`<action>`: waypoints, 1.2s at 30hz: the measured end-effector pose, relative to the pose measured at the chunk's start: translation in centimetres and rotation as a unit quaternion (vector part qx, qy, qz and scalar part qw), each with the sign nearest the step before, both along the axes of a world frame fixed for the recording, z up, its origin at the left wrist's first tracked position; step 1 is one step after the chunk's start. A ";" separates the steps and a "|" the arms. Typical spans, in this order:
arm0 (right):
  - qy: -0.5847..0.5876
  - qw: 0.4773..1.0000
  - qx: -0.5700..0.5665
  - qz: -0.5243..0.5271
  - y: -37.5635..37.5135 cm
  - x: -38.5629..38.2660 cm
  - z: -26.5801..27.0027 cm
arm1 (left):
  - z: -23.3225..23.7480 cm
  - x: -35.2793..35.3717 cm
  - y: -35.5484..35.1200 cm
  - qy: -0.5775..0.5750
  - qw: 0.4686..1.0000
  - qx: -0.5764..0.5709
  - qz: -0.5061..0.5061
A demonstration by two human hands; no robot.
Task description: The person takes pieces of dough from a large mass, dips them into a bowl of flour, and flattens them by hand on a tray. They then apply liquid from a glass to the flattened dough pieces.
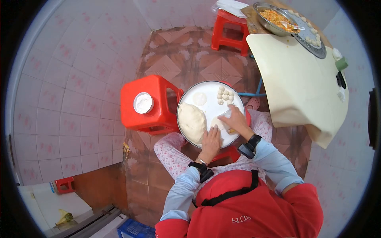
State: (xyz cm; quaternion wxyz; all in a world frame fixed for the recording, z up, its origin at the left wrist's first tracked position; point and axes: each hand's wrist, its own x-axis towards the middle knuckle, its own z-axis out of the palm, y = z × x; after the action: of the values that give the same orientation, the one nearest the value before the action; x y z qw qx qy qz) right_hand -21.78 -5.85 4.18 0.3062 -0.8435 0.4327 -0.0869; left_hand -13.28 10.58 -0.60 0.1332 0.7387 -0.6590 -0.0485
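Observation:
A round white tray with a dark rim (212,83) rests in front of me between my knees. My left hand (211,141) lies on it with fingers stretched out, beside a large lump of dough (191,122) and at the edge of a thin flat piece of dough (216,122). My right hand (237,122) is closed round a pale, partly clear thing (227,114), mostly hidden by the fingers. Several small dough balls (224,94) sit together at the tray's far right. A flat dough round (199,98) lies at the far left.
Left of the tray, a red stool (133,85) carries a bowl of white powder (143,103). A cream-coloured sheet (297,75) drapes over the table at right. Behind it stand a metal bowl of orange-yellow filling (274,18) and a tray of dough pieces (317,50). Another red stool (230,33) stands at the back.

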 end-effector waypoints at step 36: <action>-0.078 0.995 0.056 -0.036 -2.8 -2.5 2.9 | 1.4 1.9 -0.1 0.109 0.992 0.030 -0.051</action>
State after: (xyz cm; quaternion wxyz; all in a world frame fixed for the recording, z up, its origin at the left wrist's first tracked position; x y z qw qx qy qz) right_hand -24.29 -8.60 7.11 0.3820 -0.7997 0.4419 -0.1388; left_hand -11.37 10.49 0.76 0.1791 0.6981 -0.6758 -0.1548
